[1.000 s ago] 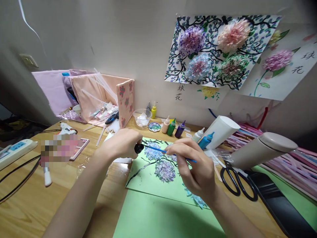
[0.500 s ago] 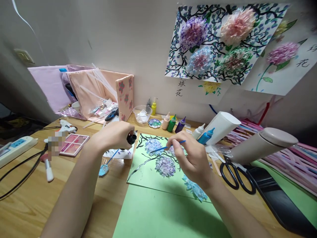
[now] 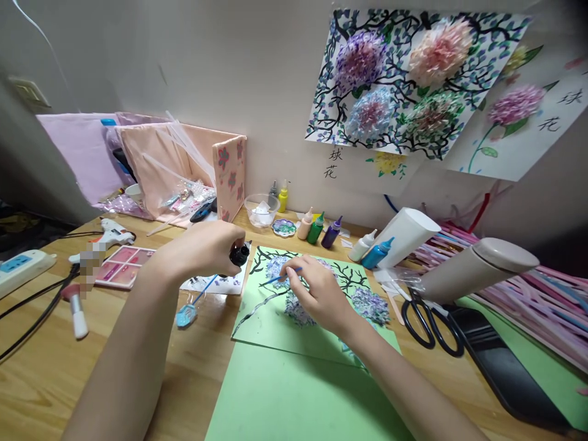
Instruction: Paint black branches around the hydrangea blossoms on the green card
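Note:
My left hand (image 3: 215, 248) is closed around a small black bottle (image 3: 239, 255), tilted with its mouth facing right, above the left edge of the artwork. My right hand (image 3: 316, 288) pinches a thin blue paintbrush (image 3: 274, 280), its tip pointing left toward a black branch line. Under it lies a light green sheet (image 3: 257, 327) with painted black branches and several raised blue-purple flowers (image 3: 370, 304). My right hand and forearm partly cover the middle flower (image 3: 296, 309) and a turquoise flower piece (image 3: 351, 352). Beside the sheet, a blue brush with a turquoise blob (image 3: 186, 315) lies against a paint-marked white paper (image 3: 229, 284).
Paint bottles (image 3: 315, 228), a paint palette (image 3: 284, 227) and a clear bowl (image 3: 261, 211) stand behind the sheet. Scissors (image 3: 432, 324), a tumbler (image 3: 480, 269) and a black phone-like slab (image 3: 509, 373) lie right. A glue gun (image 3: 114, 233) and power strip (image 3: 22, 269) are left.
My right hand has moved left with the paintbrush, uncovering the right-hand flower and branches. My left hand still holds the black bottle near the same spot. The view has shifted slightly.

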Demonstrator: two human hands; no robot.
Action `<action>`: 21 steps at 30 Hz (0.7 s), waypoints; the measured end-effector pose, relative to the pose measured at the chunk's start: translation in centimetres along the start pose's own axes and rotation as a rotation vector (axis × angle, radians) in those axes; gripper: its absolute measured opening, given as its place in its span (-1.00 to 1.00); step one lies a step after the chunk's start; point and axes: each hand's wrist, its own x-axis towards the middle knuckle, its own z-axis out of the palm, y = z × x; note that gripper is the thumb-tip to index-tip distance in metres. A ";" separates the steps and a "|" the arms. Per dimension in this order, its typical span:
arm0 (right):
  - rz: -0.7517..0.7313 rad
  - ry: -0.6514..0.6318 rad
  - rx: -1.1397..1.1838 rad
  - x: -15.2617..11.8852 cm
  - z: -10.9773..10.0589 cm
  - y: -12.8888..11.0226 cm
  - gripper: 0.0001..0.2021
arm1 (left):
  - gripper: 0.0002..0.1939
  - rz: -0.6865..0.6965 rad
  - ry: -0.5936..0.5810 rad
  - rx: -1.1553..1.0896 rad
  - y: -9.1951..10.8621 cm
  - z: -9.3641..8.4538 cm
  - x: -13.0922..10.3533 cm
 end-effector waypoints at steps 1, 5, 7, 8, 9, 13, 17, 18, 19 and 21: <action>-0.001 -0.001 0.001 0.0 0.0 0.0 -0.79 | -0.88 0.001 0.002 -0.006 0.0 0.0 0.0; 0.013 -0.015 0.005 0.0 0.1 0.2 -0.79 | -0.86 0.018 0.012 -0.035 -0.4 0.1 0.0; 0.012 -0.023 0.011 0.0 0.1 0.2 -0.79 | -0.85 0.021 0.018 -0.038 -0.6 0.1 -0.1; 0.011 -0.029 0.013 0.0 0.1 0.2 -0.79 | -0.85 0.022 0.019 -0.039 -0.7 0.1 -0.1; 0.011 -0.035 0.013 0.0 0.1 0.2 -0.79 | -0.85 0.023 0.020 -0.040 -0.7 0.1 -0.2; 0.015 -0.055 -0.011 0.1 0.1 0.1 -0.78 | -0.85 0.024 0.022 -0.049 -0.7 0.0 -0.3; 0.022 -0.060 -0.036 0.1 -0.1 0.1 -0.77 | -0.85 0.022 0.013 -0.073 -0.6 -0.2 -0.3; 0.024 -0.060 -0.040 0.1 -0.1 0.2 -0.77 | -0.86 0.024 0.011 -0.075 -0.6 -0.2 -0.3; 0.026 -0.061 -0.042 0.2 -0.1 0.2 -0.77 | -0.87 0.028 0.011 -0.074 -0.6 -0.2 -0.3; 0.033 -0.069 -0.045 0.2 -0.2 0.3 -0.76 | -0.87 0.036 0.017 -0.068 -0.7 -0.2 -0.3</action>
